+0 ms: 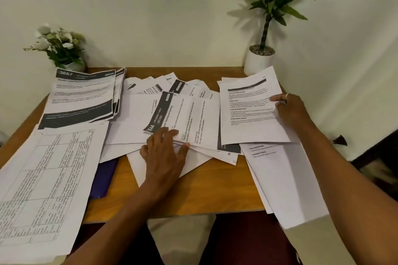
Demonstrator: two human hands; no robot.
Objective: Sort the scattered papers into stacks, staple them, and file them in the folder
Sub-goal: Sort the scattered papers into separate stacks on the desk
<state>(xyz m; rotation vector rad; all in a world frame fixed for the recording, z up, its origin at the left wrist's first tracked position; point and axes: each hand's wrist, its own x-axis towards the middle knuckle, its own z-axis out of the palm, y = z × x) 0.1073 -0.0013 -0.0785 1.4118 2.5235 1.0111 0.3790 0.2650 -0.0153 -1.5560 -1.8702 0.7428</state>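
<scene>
Papers only part sorted: piles begun around the edges, a loose fan left at the centre of the worktop.

Head view: your left hand lies flat, fingers straight and released, pressing the 3644 sheet on top of the fan. At 3 o'clock your right hand pinches the edge of the text sheet, thumb on top, above more pages at 4 o'clock. One pile headed 3667 sits at 10 o'clock, and the table sheets lie at 8 o'clock. A purple folder shows at 7 o'clock, mostly under those sheets. I would judge sorting roughly midway. No staples or stapler are visible, and nothing looks filed, so both later steps remain.
</scene>
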